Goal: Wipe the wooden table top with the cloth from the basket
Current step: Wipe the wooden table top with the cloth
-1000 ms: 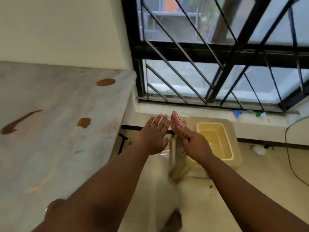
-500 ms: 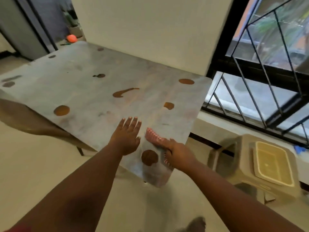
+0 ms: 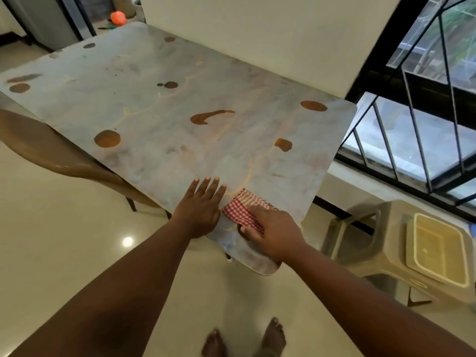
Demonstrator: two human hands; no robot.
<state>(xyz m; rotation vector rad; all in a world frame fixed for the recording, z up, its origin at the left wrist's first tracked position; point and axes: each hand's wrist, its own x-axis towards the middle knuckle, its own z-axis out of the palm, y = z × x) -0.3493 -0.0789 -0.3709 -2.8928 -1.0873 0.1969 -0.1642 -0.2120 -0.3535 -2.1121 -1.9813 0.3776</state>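
The cloth [image 3: 244, 211] is lying on the table top [image 3: 180, 99] near its near corner, with the right hand [image 3: 275, 234] resting on its near part and the left hand [image 3: 202, 207] lying flat just left of it. A chair [image 3: 51, 150] is sitting at the table's left edge. A stool [image 3: 381, 235] is standing on the floor right of the table, below the window grille [image 3: 417, 104], carrying a basket [image 3: 438, 251].

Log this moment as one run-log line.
stage: wiping starts | right hand: presses checked cloth on table top | left hand: flat beside cloth | brown spots: unwiped
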